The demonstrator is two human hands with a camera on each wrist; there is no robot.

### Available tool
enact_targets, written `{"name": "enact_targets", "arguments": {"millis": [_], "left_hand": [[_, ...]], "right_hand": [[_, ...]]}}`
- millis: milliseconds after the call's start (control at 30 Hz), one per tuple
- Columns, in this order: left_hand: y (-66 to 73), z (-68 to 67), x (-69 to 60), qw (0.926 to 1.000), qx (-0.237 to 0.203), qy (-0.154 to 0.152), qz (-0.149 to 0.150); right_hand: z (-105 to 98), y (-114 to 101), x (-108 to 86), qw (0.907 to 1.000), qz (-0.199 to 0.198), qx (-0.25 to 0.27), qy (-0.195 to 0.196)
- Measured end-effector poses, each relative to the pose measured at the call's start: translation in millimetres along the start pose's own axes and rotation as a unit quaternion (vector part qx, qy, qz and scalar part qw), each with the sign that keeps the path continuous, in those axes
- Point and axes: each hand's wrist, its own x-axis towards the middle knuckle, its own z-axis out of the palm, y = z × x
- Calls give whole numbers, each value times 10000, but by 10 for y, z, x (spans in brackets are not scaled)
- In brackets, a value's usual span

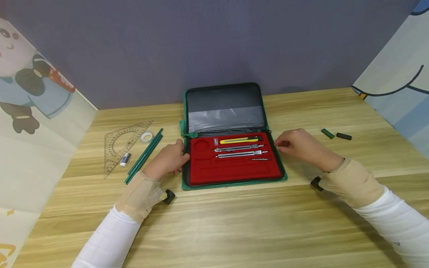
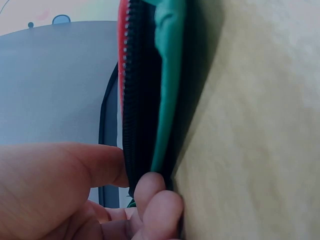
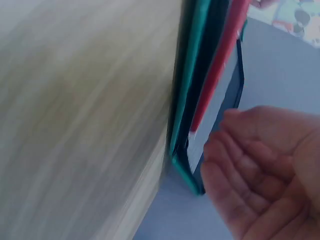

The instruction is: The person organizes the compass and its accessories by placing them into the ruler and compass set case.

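Note:
An unfolded green zip case (image 1: 234, 183) lies on the table, its red tray (image 1: 234, 171) face up. In the tray are a yellow utility knife (image 1: 239, 140), two silver compasses (image 1: 239, 154) and a small metal piece (image 1: 260, 159). My left hand (image 1: 169, 158) pinches the case's left edge; in the left wrist view the thumb is on the black zipper (image 2: 129, 100) and fingertips lie against the green cover (image 2: 170, 95). Beside the case's right edge is my right hand (image 1: 298, 147), fingers loosely bent. Nothing held shows there in the right wrist view.
Left of the case lie a clear set square (image 1: 110, 149), a roll of white tape (image 1: 146, 137), an eraser (image 1: 125, 159) and green pencils (image 1: 144, 158). On the right are a green piece (image 1: 327, 133) and a black piece (image 1: 344, 136). A grey partition (image 1: 218, 44) stands behind.

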Motion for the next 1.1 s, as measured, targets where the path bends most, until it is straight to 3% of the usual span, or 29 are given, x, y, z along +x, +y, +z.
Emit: {"name": "enact_targets", "arguments": {"millis": [133, 367, 600, 700, 933, 1100], "left_hand": [[6, -3, -4, 10000, -1, -1, 10], [12, -10, -16, 10000, -13, 13, 49], [16, -3, -9, 10000, -11, 26, 73], [10, -3, -8, 10000, -6, 34, 77], [3, -3, -4, 10000, -3, 4, 39], [5, -8, -2, 10000, -22, -9, 19]], "right_hand": [[-70, 176, -84, 9986, 437, 26, 279], [-150, 535, -241, 9934, 1131, -112, 142], [-263, 808, -378, 9835, 1754, -101, 439], [-310, 910, -392, 9802, 1941, -249, 296], [-396, 1119, -430, 9699, 2378, -206, -474], [-410, 1229, -431, 9659, 2497, -140, -665]]}}
